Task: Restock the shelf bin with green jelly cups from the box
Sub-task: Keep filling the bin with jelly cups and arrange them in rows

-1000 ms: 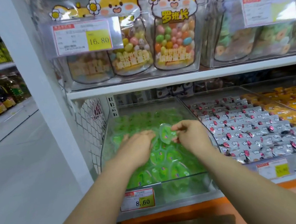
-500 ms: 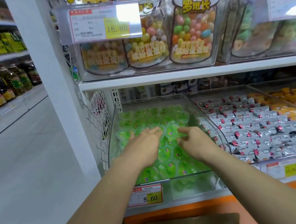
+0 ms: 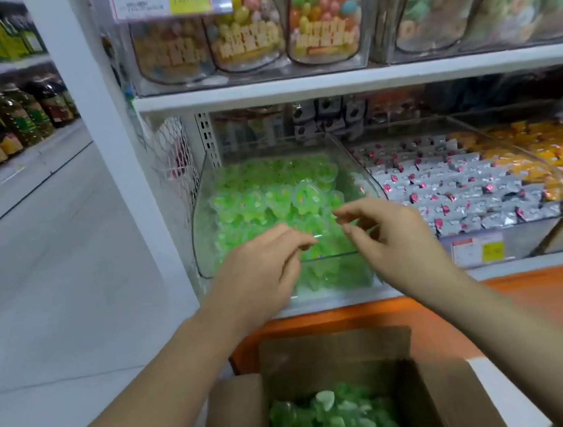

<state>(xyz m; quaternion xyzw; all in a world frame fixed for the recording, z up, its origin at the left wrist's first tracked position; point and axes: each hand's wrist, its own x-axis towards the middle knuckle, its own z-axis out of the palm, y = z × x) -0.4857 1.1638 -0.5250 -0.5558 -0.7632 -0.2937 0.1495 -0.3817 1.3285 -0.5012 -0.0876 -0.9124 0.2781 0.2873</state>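
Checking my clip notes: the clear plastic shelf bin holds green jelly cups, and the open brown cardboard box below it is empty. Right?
Not empty: the head view shows the open brown cardboard box holding a pile of green jelly cups. The clear plastic shelf bin above it does hold them too.

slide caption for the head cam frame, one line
Empty left hand and right hand hover over the clear shelf bin of green jelly cups, open box below.
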